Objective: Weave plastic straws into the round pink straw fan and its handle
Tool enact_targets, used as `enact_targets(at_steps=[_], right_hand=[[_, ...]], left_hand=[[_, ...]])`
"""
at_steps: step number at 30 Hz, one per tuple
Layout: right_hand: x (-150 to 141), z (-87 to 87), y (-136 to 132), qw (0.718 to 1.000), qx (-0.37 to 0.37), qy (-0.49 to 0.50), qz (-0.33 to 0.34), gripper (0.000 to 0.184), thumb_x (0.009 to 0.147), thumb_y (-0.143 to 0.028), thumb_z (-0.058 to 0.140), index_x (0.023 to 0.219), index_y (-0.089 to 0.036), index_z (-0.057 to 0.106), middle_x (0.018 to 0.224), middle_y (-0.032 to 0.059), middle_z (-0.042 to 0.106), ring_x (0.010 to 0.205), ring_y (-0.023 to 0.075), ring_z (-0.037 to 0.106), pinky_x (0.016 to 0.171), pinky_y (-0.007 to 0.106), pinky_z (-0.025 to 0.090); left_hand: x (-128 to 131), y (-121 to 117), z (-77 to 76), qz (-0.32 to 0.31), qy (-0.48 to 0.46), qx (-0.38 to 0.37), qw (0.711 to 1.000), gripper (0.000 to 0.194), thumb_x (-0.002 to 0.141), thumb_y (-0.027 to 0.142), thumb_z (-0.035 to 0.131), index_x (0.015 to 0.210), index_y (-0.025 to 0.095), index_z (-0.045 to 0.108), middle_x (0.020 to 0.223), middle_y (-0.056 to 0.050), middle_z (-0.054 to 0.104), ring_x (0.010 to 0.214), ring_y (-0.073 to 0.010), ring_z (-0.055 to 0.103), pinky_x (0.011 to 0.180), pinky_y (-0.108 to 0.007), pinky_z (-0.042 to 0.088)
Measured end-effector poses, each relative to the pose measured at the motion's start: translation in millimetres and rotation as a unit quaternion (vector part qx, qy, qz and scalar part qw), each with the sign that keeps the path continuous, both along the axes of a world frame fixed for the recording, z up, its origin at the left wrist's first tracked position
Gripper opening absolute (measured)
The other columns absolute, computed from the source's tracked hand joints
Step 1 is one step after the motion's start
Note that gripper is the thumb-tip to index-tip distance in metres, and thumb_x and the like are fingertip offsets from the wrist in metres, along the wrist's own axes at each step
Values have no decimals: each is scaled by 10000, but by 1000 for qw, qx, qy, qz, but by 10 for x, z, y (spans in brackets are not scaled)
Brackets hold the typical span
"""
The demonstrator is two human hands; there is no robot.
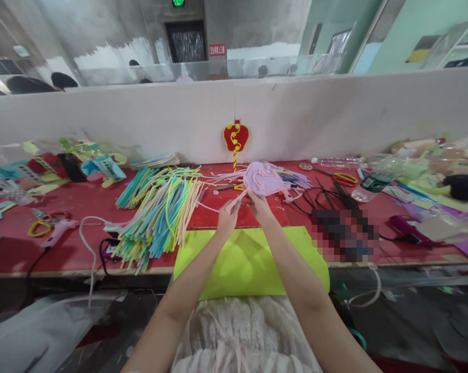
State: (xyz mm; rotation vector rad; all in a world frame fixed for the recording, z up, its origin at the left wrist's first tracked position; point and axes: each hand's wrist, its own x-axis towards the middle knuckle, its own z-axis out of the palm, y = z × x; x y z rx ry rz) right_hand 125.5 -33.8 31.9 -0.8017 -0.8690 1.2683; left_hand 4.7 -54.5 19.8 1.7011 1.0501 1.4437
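The lilac piece (264, 178) sits just beyond the hands, raised a little over the counter (88, 199), its lower edge meeting the right hand (260, 207). Both arms reach forward and converge, with the left hand (228, 216) just beside the right. The right fingers are closed on the piece's lower edge; the left fingers are pinched around a thin pink strip (239, 197) that slants up toward it. The exact fingertip contact is too small to tell. Beneath the forearms lies a lime sheet (241, 269). A bundle of coloured stems (159, 217) lies to the left, yellow-handled scissors (345, 179) and a bottle (373, 181) to the right. Behind, a red ornament (234, 140) stands upright.
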Motion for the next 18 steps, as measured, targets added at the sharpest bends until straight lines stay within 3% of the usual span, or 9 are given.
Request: enact_targets(at_steps=[3, 6, 8, 11, 14, 18], right_hand=[[-11, 178, 81, 998, 20, -42, -30, 307, 628, -409, 649, 882, -236, 664, 833, -17, 645, 616, 75, 515, 458, 172, 365], [25, 323, 170, 992, 60, -96, -51, 342, 626, -440, 636, 886, -220, 666, 716, -14, 624, 590, 87, 490, 468, 194, 366], [69, 386, 212, 985, 88, -140, -54, 382, 634, -462, 615, 923, -218, 661, 697, -13, 615, 583, 94, 480, 472, 209, 361], [132, 427, 232, 974, 104, -191, -68, 423, 629, -487, 601, 936, -202, 660, 727, -1, 626, 597, 108, 495, 501, 237, 375], [147, 436, 205, 973, 103, -194, -64, 409, 628, -493, 599, 905, -197, 659, 781, 17, 643, 664, 136, 543, 542, 251, 408], [93, 458, 146, 981, 94, -165, -27, 352, 638, -488, 595, 824, -195, 655, 754, 26, 652, 709, 162, 581, 592, 274, 462]], left_hand=[[66, -8, 174, -42, -169, -98, 980, 324, 761, 351, 522, 1000, 158, 625, 966, -58, 651, 930, -184, 569, 827, -306, 434], [101, -32, 330, -101, -308, -194, 926, 314, 749, 306, 539, 1009, 146, 612, 1009, -66, 641, 944, -185, 580, 857, -337, 436], [85, -68, 417, -152, -346, -247, 892, 313, 749, 284, 533, 1016, 136, 602, 999, -85, 644, 941, -196, 590, 874, -361, 432], [12, -129, 516, -210, -346, -291, 867, 351, 747, 275, 519, 1065, 134, 570, 979, -104, 649, 944, -207, 594, 894, -382, 420], [-67, -144, 554, -235, -328, -293, 867, 372, 732, 218, 498, 1091, 133, 543, 982, -107, 648, 928, -208, 602, 889, -394, 421], [-119, -67, 505, -206, -263, -244, 910, 320, 663, 131, 538, 982, 121, 568, 971, -108, 648, 902, -203, 609, 882, -389, 421]])
